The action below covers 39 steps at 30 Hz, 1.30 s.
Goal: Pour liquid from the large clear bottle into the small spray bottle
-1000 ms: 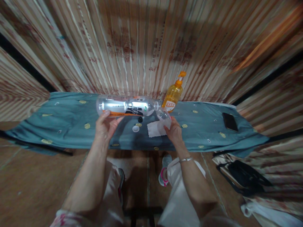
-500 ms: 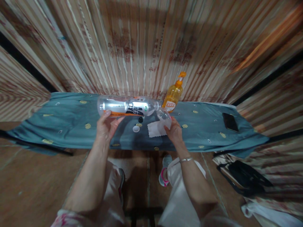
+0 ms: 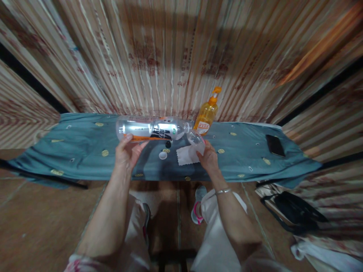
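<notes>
My left hand [image 3: 127,151] is closed around the base end of a large clear plastic bottle [image 3: 138,128] with a silver, orange and black label. The bottle lies nearly level, its neck to the right. My right hand [image 3: 209,155] grips a smaller clear plastic bottle [image 3: 195,139], whose narrow end meets the large bottle's mouth; its exact shape is hard to make out. Beneath it is a white sheet with a scalloped edge [image 3: 187,155], close to my right fingers. Below the large bottle are a black cap [image 3: 168,144] and a white cap [image 3: 163,155].
An amber pump bottle [image 3: 204,117] stands right behind the small bottle. A dark phone [image 3: 275,145] lies at the right of the green cloth-covered table [image 3: 85,162]. Striped curtains [image 3: 170,49] hang behind. A black bag [image 3: 297,211] sits on the floor at the right.
The view has shifted very slightly. Both hands hold the bottles mouth to mouth as before, with the large bottle perhaps turned a little.
</notes>
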{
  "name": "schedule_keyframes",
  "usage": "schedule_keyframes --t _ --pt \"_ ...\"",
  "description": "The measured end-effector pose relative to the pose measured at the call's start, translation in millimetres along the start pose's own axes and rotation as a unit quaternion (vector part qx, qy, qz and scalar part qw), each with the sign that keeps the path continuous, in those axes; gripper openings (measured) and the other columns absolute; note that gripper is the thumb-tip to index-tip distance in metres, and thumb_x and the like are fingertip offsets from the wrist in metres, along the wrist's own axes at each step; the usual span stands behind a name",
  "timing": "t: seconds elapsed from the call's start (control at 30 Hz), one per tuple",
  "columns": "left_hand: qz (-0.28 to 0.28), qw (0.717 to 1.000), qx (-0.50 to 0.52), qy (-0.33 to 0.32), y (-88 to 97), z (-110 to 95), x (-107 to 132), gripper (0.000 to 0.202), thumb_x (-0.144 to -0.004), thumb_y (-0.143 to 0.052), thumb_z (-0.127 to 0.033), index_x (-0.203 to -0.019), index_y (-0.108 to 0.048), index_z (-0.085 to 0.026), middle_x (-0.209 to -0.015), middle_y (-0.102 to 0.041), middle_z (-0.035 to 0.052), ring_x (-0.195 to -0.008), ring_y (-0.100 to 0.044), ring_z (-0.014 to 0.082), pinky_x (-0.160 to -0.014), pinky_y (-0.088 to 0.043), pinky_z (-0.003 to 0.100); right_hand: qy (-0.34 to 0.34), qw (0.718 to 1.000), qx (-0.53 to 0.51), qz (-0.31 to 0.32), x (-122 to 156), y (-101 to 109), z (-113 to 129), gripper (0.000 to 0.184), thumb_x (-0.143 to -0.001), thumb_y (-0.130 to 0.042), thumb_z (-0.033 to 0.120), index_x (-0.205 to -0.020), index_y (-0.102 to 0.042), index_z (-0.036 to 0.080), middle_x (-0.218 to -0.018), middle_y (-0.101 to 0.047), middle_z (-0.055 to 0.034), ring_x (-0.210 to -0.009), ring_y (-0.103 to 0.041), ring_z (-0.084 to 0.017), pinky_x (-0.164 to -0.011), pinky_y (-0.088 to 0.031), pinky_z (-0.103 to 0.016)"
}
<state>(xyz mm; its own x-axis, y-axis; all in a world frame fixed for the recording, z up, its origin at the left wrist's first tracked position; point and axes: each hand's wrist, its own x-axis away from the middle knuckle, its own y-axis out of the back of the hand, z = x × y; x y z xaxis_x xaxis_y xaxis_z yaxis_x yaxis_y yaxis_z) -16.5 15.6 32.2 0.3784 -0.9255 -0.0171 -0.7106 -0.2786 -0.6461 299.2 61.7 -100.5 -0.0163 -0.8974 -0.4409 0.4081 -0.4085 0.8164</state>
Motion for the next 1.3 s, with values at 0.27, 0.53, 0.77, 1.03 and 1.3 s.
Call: schedule_keyframes --t 0.27,0.53,0.77,1.03,1.3 --pt "0.004 1.000 0.004 0.005 1.2 3 1 0.046 -0.058 -0.087 -0.029 -0.100 -0.070 -0.024 -0.094 -0.079 0.0066 -0.108 -0.078 0.0339 -0.093 -0.070 0.052 -0.013 1.000 0.000 0.009 -1 0 2 0.065 -0.093 -0.067 0.021 -0.153 -0.050 0.003 -0.142 -0.072 -0.0309 -0.130 -0.072 -0.039 -0.114 -0.059 -0.054" --pt "0.015 1.000 -0.013 0.004 0.7 2 0 0.052 -0.056 -0.088 -0.033 -0.104 -0.070 -0.025 -0.095 -0.078 0.0062 -0.115 -0.076 0.0354 -0.097 -0.068 0.052 -0.010 1.000 0.012 0.015 -2 -6 1 0.067 -0.094 -0.070 0.021 -0.154 -0.051 0.000 -0.145 -0.071 -0.0301 -0.134 -0.070 -0.037 -0.117 -0.057 -0.051" --pt "0.006 1.000 -0.023 0.009 1.2 1 -1 0.048 -0.054 -0.090 -0.034 -0.094 -0.067 -0.024 -0.092 -0.078 0.0062 -0.108 -0.076 0.0308 -0.095 -0.069 0.047 -0.006 1.000 0.000 0.020 -5 -9 2 0.068 -0.092 -0.070 0.021 -0.155 -0.052 0.002 -0.149 -0.070 -0.0290 -0.138 -0.068 -0.036 -0.119 -0.056 -0.050" --pt "0.029 0.999 -0.041 0.015 -4.4 -7 -13 0.045 -0.056 -0.090 -0.031 -0.094 -0.066 -0.023 -0.093 -0.078 0.0047 -0.103 -0.077 0.0275 -0.095 -0.068 0.044 -0.007 0.999 -0.023 0.022 -9 -8 6 0.065 -0.093 -0.070 0.019 -0.154 -0.055 0.005 -0.148 -0.072 -0.0285 -0.134 -0.072 -0.036 -0.118 -0.058 -0.052" --pt "0.040 0.999 -0.003 0.008 -0.8 -3 -20 0.045 -0.054 -0.094 -0.030 -0.094 -0.072 -0.022 -0.101 -0.082 0.0084 -0.117 -0.077 0.0364 -0.096 -0.069 0.053 -0.013 0.999 -0.025 0.026 -7 -2 8 0.065 -0.094 -0.071 0.018 -0.155 -0.052 0.004 -0.149 -0.070 -0.0301 -0.136 -0.071 -0.039 -0.119 -0.057 -0.053"
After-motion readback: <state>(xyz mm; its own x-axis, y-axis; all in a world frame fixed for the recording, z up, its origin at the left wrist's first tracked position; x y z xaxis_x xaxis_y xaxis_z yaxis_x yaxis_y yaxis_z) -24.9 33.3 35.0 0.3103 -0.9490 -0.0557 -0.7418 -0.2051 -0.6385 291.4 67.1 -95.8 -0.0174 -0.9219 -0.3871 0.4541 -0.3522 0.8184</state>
